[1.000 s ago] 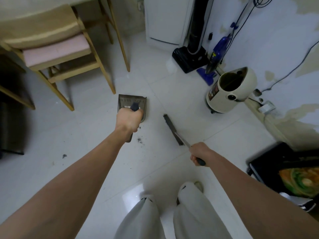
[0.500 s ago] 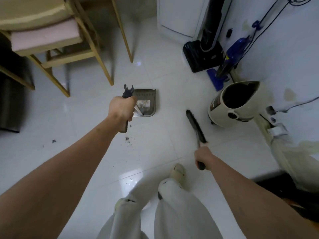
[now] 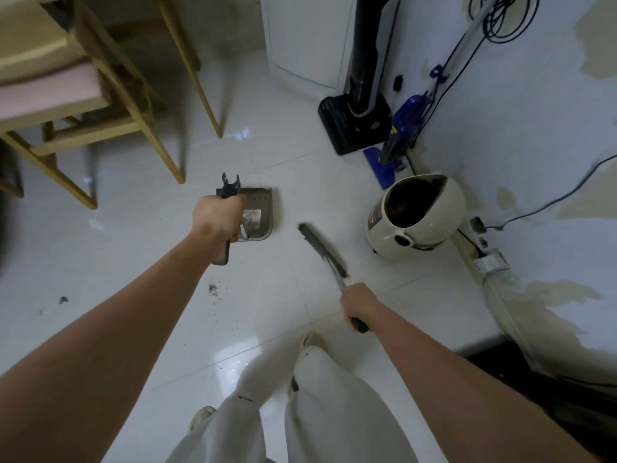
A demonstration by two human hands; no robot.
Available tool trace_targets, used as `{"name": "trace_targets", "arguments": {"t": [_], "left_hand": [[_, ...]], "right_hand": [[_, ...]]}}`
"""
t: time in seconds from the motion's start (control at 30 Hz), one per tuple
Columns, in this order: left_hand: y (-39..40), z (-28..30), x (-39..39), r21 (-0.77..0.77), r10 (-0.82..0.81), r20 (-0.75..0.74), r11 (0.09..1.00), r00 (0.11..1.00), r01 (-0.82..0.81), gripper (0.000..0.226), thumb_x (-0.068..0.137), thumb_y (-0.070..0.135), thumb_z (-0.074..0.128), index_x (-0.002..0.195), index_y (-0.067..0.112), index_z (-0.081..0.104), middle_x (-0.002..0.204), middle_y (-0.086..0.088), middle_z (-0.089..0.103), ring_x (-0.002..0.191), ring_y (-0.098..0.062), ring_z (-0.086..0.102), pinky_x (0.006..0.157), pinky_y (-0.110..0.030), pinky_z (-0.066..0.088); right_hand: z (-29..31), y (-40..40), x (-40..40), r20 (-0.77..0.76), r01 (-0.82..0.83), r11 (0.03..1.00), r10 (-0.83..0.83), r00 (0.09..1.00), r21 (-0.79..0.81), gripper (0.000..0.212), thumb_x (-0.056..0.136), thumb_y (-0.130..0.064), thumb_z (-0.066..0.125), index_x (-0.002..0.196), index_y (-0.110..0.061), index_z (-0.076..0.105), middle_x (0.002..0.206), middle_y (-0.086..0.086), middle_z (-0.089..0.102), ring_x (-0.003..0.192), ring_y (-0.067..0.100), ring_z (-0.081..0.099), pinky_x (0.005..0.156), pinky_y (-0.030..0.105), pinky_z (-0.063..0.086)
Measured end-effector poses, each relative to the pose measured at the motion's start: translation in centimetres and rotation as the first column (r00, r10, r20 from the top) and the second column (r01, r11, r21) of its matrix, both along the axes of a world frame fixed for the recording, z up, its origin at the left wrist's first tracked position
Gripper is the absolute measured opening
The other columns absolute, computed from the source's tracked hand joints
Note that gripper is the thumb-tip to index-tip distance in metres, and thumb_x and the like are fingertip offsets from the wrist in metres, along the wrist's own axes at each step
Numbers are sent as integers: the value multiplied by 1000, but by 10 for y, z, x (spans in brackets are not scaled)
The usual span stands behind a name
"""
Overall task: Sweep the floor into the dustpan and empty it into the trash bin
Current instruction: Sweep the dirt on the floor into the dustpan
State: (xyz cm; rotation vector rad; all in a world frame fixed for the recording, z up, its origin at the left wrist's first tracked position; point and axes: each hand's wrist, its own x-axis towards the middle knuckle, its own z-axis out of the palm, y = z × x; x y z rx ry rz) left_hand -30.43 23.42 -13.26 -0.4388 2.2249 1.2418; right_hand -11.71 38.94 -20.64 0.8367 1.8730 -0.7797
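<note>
My left hand (image 3: 218, 213) grips the handle of a grey dustpan (image 3: 258, 212), held above the white tile floor with some pale debris in its tray. My right hand (image 3: 359, 305) grips the handle of a dark hand brush (image 3: 322, 248), whose bristle head points away towards the upper left. A small heap of dark dirt (image 3: 212, 288) lies on the floor below the dustpan, and another speck of dirt (image 3: 62, 299) lies further left. A cream, round, open-topped trash bin (image 3: 417, 217) stands at the right by the wall.
A wooden chair (image 3: 100, 105) with a pink cushion stands at the upper left. A black upright vacuum (image 3: 359, 125) and a blue mop (image 3: 400, 135) lean by the wall at the back. Cables run along the wall at the right. My legs in light trousers (image 3: 317, 406) are below.
Over the last second I have stepped forward and turned right. The dustpan has been lifted and turned in my left hand, and the brush now points towards the bin, which looks nearer.
</note>
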Motion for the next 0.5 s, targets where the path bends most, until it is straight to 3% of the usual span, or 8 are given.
{"name": "trace_targets", "arguments": {"t": [0.07,0.17,0.23,0.3,0.33,0.37,0.43,0.5], "left_hand": [[10,-3,5,-2,-16,-1,1000,1000,16,24,86,12,50,62,11,44,55,-6,40,34,-15,31,35,-17,26],[23,-9,16,-1,-21,-3,1000,1000,21,25,86,13,51,62,12,45,56,-6,40,36,-17,33,40,-20,28],[34,-15,26,-4,-37,3,999,999,37,25,86,13,51,63,11,45,57,-6,40,41,-19,33,43,-23,30],[45,-18,36,-6,-62,8,998,998,62,25,87,13,51,63,10,45,57,-5,40,44,-19,33,42,-22,30],[50,-18,40,-15,-77,9,997,997,77,25,87,14,51,63,10,46,57,-5,41,44,-18,34,42,-22,30],[54,-20,42,-22,-88,14,996,996,88,24,88,15,52,64,10,47,58,-5,42,45,-18,35,42,-22,31],[59,-24,45,-35,-95,26,995,995,96,23,87,17,54,66,10,50,59,-5,46,45,-19,38,44,-23,33],[63,-28,49,-40,-97,43,994,994,99,22,86,18,55,65,11,51,60,-6,48,44,-19,40,45,-25,33]], "right_hand": [[-7,27,6,-31,170,985,-168,985,42,33,96,-3,40,125,7,53,112,23,62,69,20,57,35,17,37],[-11,58,15,16,158,968,-164,986,194,30,97,-6,41,120,9,53,68,9,50,52,15,48,36,20,31],[-20,71,22,51,160,959,-177,983,235,30,98,-8,40,118,8,55,61,5,46,46,12,45,35,20,31],[-19,78,31,87,188,961,-209,974,203,28,98,-8,41,112,7,60,61,4,48,47,12,46,39,19,36],[-18,78,34,113,228,957,-250,962,179,25,96,-6,44,103,6,64,61,3,49,48,12,47,44,18,41],[-17,78,34,130,166,976,-184,974,141,19,93,-4,50,89,3,67,61,3,49,50,13,49,47,16,43],[-11,77,37,109,227,973,-231,967,43,24,91,-2,53,67,-8,53,63,4,48,56,18,52,39,16,43],[-11,86,45,17,294,956,-293,956,-10,29,94,-4,45,67,-14,40,65,6,46,53,19,48,26,14,36]]}}
